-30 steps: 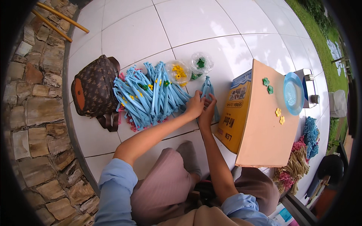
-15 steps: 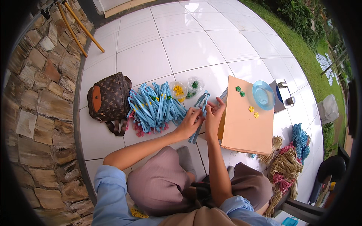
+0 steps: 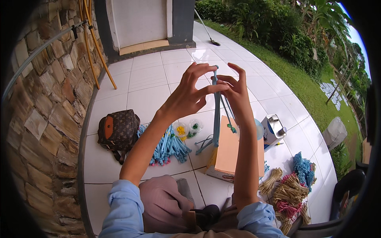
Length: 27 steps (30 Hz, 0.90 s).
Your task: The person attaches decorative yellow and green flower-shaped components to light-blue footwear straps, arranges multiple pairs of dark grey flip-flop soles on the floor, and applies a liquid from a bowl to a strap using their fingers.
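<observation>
A light-blue fabric strap [image 3: 217, 115] with a knotted top end is held up in front of me and hangs down between my hands. My left hand [image 3: 190, 89] pinches it near the knot, the index fingertip at the top and the thumb stretched across. Just below, the fingers of my right hand [image 3: 238, 93] close on the same strap, with the index finger raised. Thinner blue cords dangle beside it. Left of the strap, a heap of similar blue straps [image 3: 170, 148] lies on the tiles. Green flower pieces [image 3: 232, 127] rest on a peach-coloured board [image 3: 226, 152], partly behind my right arm.
A brown patterned backpack [image 3: 119, 131] stands left of the heap. Two clear bags hold yellow pieces [image 3: 180, 130] and green pieces [image 3: 195, 125]. Right of the board are a blue plate [image 3: 259, 129], a metal can [image 3: 274, 131] and beige cord bundles [image 3: 291, 188]. A stone wall [image 3: 47, 119] borders the left.
Both hands have risen from beside the board to high in front of me, bringing the strap up. The view has tilted upward, showing a door and a broom.
</observation>
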### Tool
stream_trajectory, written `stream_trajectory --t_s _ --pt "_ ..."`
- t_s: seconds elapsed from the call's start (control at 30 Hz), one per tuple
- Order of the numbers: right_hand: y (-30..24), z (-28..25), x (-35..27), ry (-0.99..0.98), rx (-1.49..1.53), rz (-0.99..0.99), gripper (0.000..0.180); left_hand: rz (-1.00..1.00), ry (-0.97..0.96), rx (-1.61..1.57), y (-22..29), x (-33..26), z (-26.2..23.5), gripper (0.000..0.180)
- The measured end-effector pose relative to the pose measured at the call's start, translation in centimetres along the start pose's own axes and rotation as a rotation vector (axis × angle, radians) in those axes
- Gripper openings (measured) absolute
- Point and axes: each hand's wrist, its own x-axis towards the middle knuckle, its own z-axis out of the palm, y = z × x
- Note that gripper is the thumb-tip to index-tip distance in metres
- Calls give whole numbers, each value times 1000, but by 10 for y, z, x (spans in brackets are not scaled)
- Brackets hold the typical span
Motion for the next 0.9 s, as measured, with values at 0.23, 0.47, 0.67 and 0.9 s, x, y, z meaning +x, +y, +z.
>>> stream_trajectory --t_s 0.23,0.47,0.67,0.9 --pt "-18 -29 -16 -158 31 104 43 143 97 -96 12 31 2 35" --pt "-24 -67 -26 -379 -392 -52 56 -391 -260 -419 33 26 1 22" --pt "-35 -70 -19 -410 -284 113 60 -498 -352 -500 41 5 5 19" --pt "-8 -86 -61 -287 -54 57 52 -642 -168 -592 64 -40 27 28"
